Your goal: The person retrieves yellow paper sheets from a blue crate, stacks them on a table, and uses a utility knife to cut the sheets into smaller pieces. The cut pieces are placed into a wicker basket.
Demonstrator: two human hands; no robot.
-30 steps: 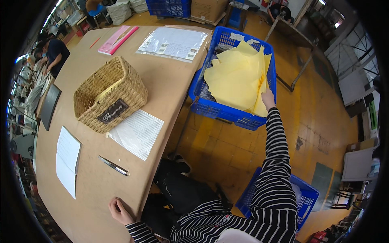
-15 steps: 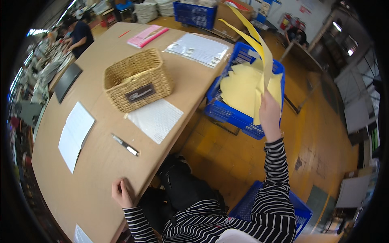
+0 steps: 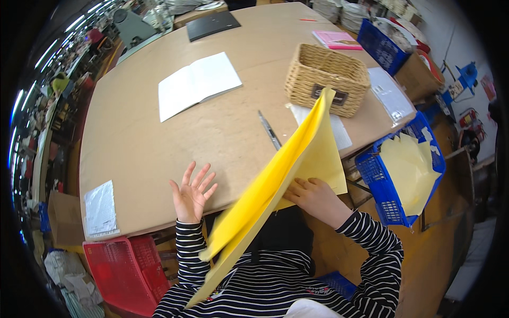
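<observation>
Bent yellow sheets, brighter on one face and paler on the other, slant across the front of my body. My right hand grips them near their middle, at the table's front edge; some fingers are hidden behind the material. Whether they are paper, leather or fabric I cannot tell. To their left, my left hand is open, palm up and fingers spread, holding nothing. More pale yellow pieces lie in a blue plastic crate off the table's right side.
On the brown table are a wicker basket, an open notebook, a pen, a pink packet and a black flat panel. A plastic-covered sheet lies front left. Below stands a red crate.
My right hand has brought the yellow sheets from over the blue crate to the table's front edge. My left hand, curled before, has lifted and spread open. The view has swung left.
</observation>
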